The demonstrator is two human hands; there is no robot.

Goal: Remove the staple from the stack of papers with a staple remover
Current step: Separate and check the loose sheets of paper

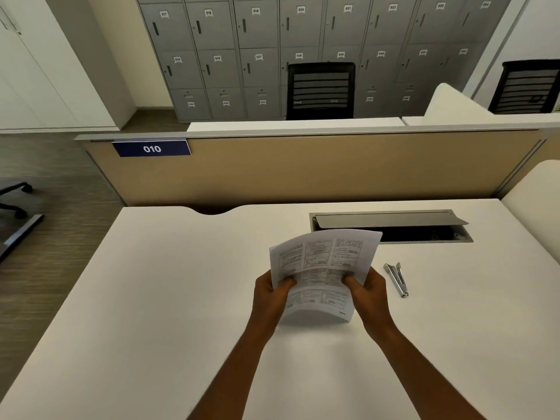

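My left hand (271, 295) and right hand (369, 294) each pinch the stack of papers (324, 262), lifted off the counter (181, 298). The staple remover (397, 278) lies untouched just to the right. I'd say removal hasn't started, and I can't make out the staple.

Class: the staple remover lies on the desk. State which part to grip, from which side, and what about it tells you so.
I would pinch the staple remover across its near, joined half, from above with the right hand, once it lets go of the papers. It lies flat, its split end pointing away.
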